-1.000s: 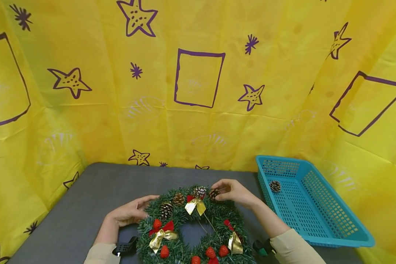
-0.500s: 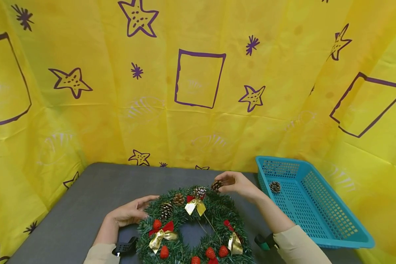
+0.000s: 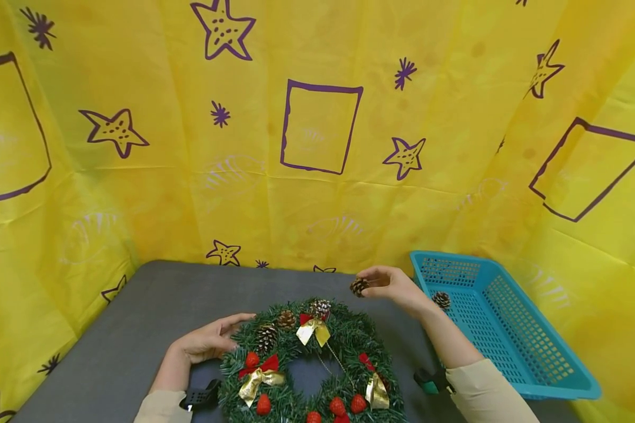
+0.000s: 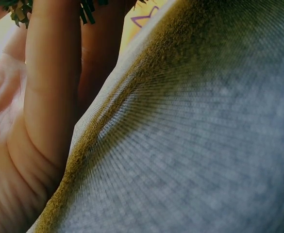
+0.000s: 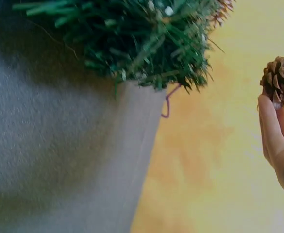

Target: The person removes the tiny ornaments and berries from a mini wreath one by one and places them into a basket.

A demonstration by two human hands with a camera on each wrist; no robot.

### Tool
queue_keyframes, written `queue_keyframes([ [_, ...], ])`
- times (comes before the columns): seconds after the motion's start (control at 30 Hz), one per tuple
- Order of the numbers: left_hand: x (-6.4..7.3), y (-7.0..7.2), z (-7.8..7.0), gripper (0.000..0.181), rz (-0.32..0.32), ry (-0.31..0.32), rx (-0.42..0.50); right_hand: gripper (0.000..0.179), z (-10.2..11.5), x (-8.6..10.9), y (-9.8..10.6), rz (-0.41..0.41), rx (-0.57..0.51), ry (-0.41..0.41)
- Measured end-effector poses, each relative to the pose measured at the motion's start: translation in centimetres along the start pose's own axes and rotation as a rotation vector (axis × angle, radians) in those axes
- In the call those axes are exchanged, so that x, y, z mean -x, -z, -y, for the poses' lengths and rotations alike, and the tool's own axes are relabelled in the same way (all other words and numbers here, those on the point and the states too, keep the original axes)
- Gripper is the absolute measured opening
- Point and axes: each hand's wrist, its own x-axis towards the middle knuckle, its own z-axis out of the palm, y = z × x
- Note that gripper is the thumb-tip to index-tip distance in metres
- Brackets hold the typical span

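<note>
A green Christmas wreath lies at the front middle, trimmed with gold-and-red bows, red berries and several pine cones along its upper left and top. My left hand holds its upper left edge between thumb and fingers, with some fingertips hidden by the greenery. In the left wrist view, fingers reach up to green needles at the top. Beyond the wreath's upper right, my right hand pinches a brown pine cone. The right wrist view shows that pine cone at the fingertips, apart from the wreath.
A blue plastic basket stands at the right of the grey table, with one pine cone inside near its left wall. A yellow cloth with purple drawings hangs behind and at both sides.
My right hand has lifted the pine cone off the wreath's upper right and carried it up and right toward the basket. The left hand stays on the wreath.
</note>
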Motion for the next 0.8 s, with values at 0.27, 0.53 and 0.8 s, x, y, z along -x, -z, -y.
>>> queue_keyframes([
  [0.27,0.0,-0.1,-0.2,0.060,0.012,0.004,-0.006,0.051,-0.1,0.3,1.3,-0.053,-0.002,0.000],
  [0.53,0.0,-0.2,-0.2,0.059,0.003,-0.007,0.001,0.052,-0.4,0.8,2.5,-0.101,0.011,-0.002],
  [0.8,0.0,-0.2,-0.1,0.059,-0.020,0.006,-0.011,0.053,-0.5,1.3,4.0,-0.143,0.001,-0.021],
])
